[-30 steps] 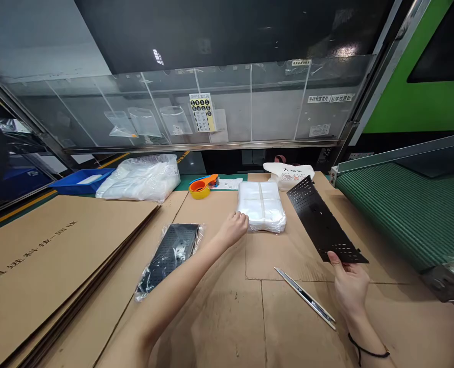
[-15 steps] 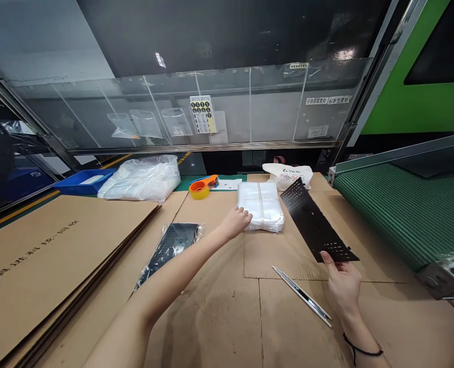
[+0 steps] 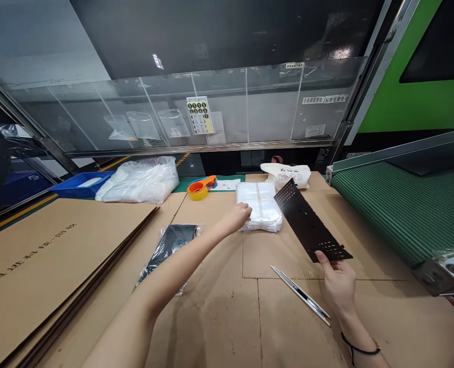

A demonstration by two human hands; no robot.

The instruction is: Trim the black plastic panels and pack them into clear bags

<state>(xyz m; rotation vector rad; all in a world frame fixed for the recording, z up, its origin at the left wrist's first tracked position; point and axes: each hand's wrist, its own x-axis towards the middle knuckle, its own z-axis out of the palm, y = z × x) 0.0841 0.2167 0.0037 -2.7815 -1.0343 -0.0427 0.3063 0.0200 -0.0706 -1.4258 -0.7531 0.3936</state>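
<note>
My right hand [image 3: 339, 283] grips the lower end of a thin black perforated panel [image 3: 307, 222], thumb on its face, holding it tilted above the cardboard. At the left edge of a banded stack of clear plastic bags [image 3: 264, 207], my left hand [image 3: 240, 217] has its fingers curled together against the bags; what they pinch, if anything, is hidden. Partly behind my left forearm lies another black perforated panel [image 3: 176, 240], inside a clear bag. A utility knife [image 3: 300, 294] rests on the cardboard between my hands, closer to the right one.
Flat cardboard sheets [image 3: 58, 255] are piled at left. Along the back are a blue tray [image 3: 71, 186], a bulky plastic-wrapped bundle [image 3: 138, 179], an orange tape dispenser [image 3: 201, 188] and a white cloth bag [image 3: 286, 175]. A green conveyor belt [image 3: 395, 209] borders the right side.
My right hand has carried the black panel slightly left, closer to the bag stack. My left hand stays at the stack's edge, fingers still curled. The whole view has shifted a little.
</note>
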